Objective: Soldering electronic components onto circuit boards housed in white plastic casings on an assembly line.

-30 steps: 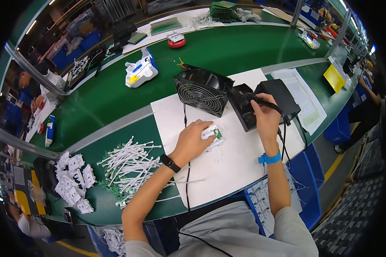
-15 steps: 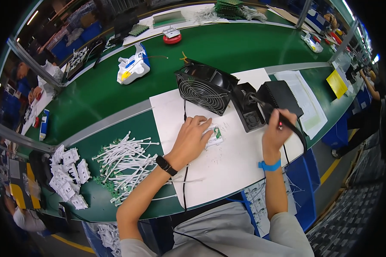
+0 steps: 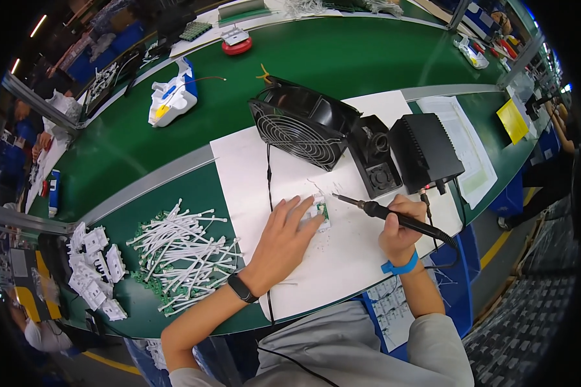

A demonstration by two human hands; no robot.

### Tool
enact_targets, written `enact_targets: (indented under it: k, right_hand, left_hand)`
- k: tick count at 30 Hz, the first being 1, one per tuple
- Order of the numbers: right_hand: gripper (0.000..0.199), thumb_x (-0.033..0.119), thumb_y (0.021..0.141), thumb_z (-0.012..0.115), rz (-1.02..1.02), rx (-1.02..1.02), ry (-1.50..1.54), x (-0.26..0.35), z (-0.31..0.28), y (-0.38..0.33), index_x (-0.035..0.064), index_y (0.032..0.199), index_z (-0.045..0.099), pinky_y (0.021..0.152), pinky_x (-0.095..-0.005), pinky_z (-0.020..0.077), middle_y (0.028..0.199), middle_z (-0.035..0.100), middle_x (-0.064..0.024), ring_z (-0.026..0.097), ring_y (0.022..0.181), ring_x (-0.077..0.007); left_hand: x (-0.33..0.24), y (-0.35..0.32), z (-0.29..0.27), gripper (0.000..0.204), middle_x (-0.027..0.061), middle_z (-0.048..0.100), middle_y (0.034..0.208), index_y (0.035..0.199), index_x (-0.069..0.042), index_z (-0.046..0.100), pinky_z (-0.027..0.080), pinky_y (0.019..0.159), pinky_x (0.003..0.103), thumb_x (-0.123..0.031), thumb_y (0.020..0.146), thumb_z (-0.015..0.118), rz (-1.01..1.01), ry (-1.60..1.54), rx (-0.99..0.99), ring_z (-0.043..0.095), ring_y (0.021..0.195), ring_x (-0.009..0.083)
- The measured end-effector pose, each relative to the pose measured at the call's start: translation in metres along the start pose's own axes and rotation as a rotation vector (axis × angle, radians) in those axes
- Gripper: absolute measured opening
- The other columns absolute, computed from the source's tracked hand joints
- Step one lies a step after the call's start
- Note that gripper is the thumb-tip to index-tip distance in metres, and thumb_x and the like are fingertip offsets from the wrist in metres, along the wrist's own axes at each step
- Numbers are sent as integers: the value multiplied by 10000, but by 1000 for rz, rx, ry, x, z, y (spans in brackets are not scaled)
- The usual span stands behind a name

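Note:
In my right hand [image 3: 401,227] is a black soldering iron [image 3: 374,210], gripped like a pen. Its metal tip points left and stays a little apart from a small white plastic housing [image 3: 323,225] with a green circuit board [image 3: 321,209]. My left hand [image 3: 284,237] holds this piece against the white sheet [image 3: 329,267] with its fingertips, which partly cover it. Beyond the right hand stands the black iron stand [image 3: 376,169], and right of it a black box-shaped soldering station [image 3: 426,151]. Dark specks and a thin strand lie around the housing.
A black fan [image 3: 303,122] stands behind my left hand. Left lie a heap of white cables with green boards [image 3: 181,258] and a pile of white housings [image 3: 95,274]. A blue-and-white device [image 3: 174,97] rests on the far green surface. The iron's cord loops at the right.
My right hand has brought the soldering iron from its stand down and left, toward the circuit board. My left hand stays on the housing. The whole view has shifted slightly.

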State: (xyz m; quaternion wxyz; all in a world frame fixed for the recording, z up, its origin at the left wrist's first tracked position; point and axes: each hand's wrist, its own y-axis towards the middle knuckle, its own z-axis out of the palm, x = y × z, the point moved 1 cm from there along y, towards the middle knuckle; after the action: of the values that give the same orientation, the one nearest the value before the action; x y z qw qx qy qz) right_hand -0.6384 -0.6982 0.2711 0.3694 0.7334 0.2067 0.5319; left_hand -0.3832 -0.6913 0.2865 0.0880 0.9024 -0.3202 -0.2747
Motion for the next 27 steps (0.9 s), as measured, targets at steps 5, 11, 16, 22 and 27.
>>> enact_targets:
  k: [5,11,16,22,27]
  right_hand:
    - [177,79,946,617,225,-1,167,2,4,1,8,999,464,619,-256,401,812,552,-105,480,671,-123]
    - [156,56,949,590,237,75,186,1,4,4,9,1005,453,625,-250,381,790,531,-97,453,670,-111]
    - [164,75,949,602,216,101,223,3,7,4,10,993,459,618,-261,376,782,531,-100,449,664,-116]
    - [191,100,943,626,220,128,215,2,8,5,11,987,463,609,-262,382,772,538,-99,463,658,-119]
    - [208,118,928,643,127,173,170,1,6,4,9,974,472,570,-263,391,762,546,-108,477,631,-127]
  left_hand:
    - [2,-1,-2,398,146,522,1442,1235,-97,654,378,1150,482,-53,843,711,34,72,24,470,1345,366]
    - [-1,1,-9,391,170,508,1446,1242,-100,667,372,1151,529,-23,859,641,-7,2,26,446,1364,395]
    - [3,0,-8,385,160,519,1429,1236,-109,671,370,1153,527,-29,860,651,-2,-34,29,442,1367,391]
    - [3,-1,-9,379,155,524,1420,1231,-111,671,372,1150,529,-31,861,652,-2,-48,17,440,1368,387]
    - [4,-1,-8,403,151,522,1417,1265,-98,647,376,1148,521,-41,867,663,14,-18,18,440,1367,382]
